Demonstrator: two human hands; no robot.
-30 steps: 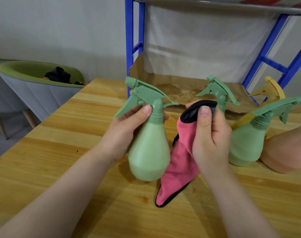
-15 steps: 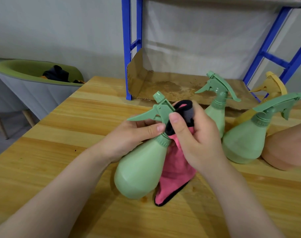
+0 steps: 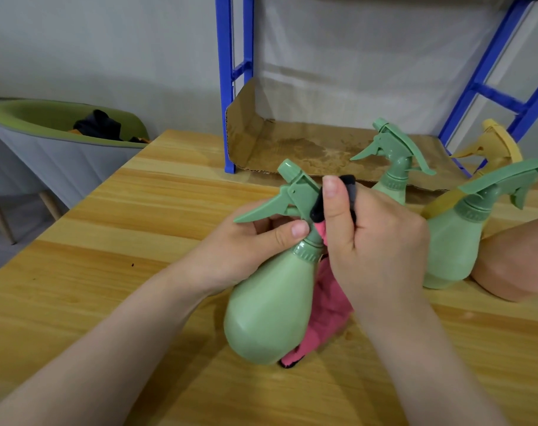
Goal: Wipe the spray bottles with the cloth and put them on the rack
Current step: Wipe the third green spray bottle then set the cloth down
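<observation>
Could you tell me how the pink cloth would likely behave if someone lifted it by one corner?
The pink cloth would probably hang limp: it already drapes in soft folds below the right hand gripping it. It looks light, since a few fingers hold it against the green spray bottle. It seems unlikely to slip, as its surface looks matte and fuzzy rather than slick.

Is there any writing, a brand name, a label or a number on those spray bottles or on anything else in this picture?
None: no word, number or sign can be read anywhere.
The green spray bottle held in the left hand is plain.
The pink cloth gripped by the right hand bears no print.
The other green bottles, the yellow bottle, the cardboard and the blue rack show no lettering.
</observation>
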